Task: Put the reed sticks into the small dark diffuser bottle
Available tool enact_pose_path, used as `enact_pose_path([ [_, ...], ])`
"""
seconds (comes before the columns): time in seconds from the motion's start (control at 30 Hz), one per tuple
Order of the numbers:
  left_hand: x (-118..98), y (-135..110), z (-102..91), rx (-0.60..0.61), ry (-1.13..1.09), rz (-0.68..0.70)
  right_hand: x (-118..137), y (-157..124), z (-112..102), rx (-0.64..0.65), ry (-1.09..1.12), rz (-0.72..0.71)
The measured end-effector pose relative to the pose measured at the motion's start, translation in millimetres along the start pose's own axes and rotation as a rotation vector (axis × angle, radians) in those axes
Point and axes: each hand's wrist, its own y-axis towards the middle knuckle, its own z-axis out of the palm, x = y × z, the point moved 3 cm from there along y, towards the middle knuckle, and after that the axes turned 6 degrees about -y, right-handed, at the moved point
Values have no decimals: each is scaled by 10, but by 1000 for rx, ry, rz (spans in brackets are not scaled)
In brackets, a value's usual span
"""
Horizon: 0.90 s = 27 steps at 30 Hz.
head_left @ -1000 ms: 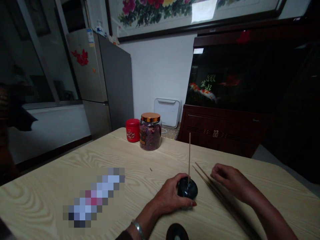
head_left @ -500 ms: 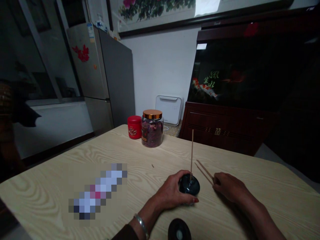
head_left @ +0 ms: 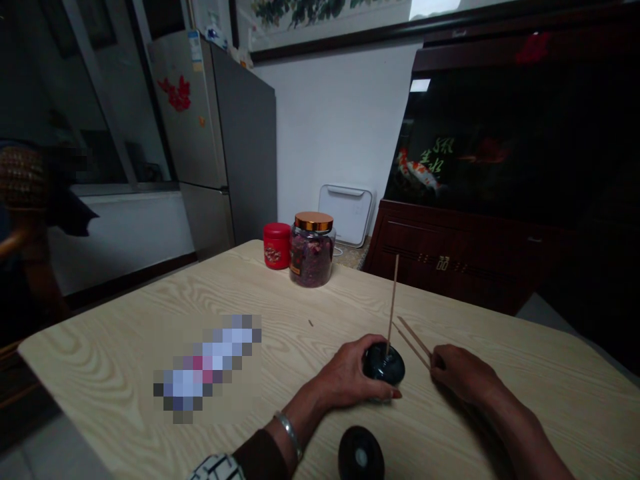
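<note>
**L hand:** your left hand [head_left: 345, 373] is clamped round the dark glazed holder [head_left: 385, 365], fingers over its near side, w/ silver bangle [head_left: 289, 435] on wrist.
**Upright stick:** incense stick [head_left: 393, 307] stands in holder, roughly vertical, just clear of your L fingers.
**R hand:** your right hand [head_left: 463, 375] is curled, fingers at lower ends of 2 loose sticks [head_left: 413, 341]. Grip on them: can't tell.
**Loose sticks:** on table, long axis running diagonally, far-left to near-right, tips pointing toward upright stick, just beside it.
**Nearer:** R hand to loose sticks; L to holder.
**Around:** black round lid [head_left: 361, 457] near your side of pale wood-grain table [head_left: 100, 347]; jar of dried rose petals [head_left: 312, 253] and red tin [head_left: 277, 245] at far edge.
</note>
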Motion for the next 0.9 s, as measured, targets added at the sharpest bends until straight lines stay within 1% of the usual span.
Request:
enact_pose_path([
  [0.53,30,1,1,-4,-11,14,105,-46,-38,-33,-31,22],
  [0.8,32,-7,-2,-2,-14,14,69,-9,19,-34,82,-12],
  [0.9,19,-11,-8,-6,-7,16,20,-23,-76,-38,147,-48],
])
